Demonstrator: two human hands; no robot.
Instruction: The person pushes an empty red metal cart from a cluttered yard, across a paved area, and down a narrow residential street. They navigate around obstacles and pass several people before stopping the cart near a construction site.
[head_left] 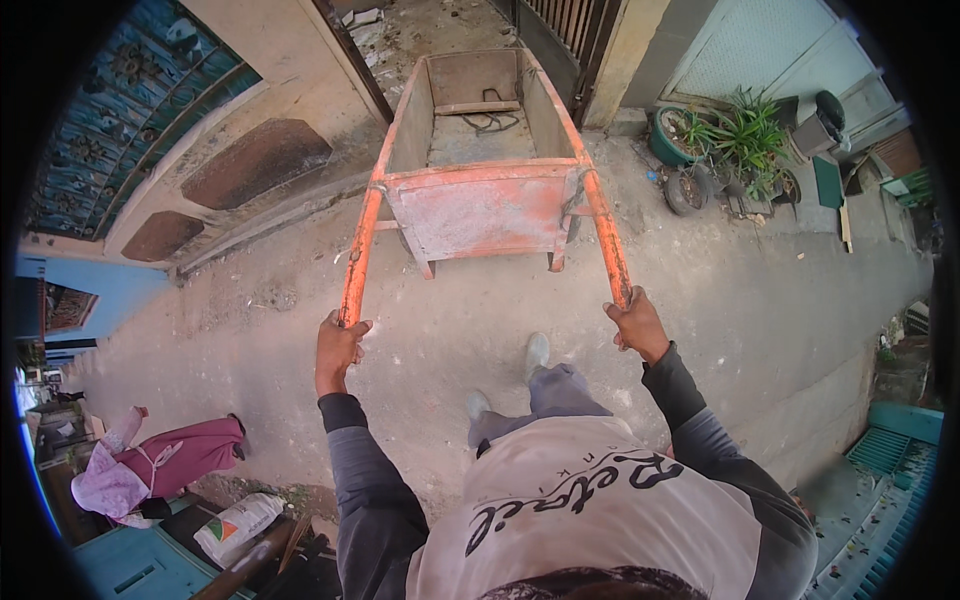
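An orange, worn handcart (485,212) stands in front of me, its long box pointing away through a gateway. My left hand (338,345) is closed round the end of its left handle (361,258). The right handle (606,238) has my right hand (638,325) wrapped about its end. Inside the box lie a wooden crosspiece (478,107) and a dark rope or cord (490,123). Two short legs show under the cart's near end; its wheels are mostly hidden.
A dark slatted gate (565,35) and a pale wall post (625,55) flank the cart's far right. Potted plants (745,140) and an old tyre (686,191) stand beyond them. At lower left a person (165,460) in pink is near a white sack (240,527).
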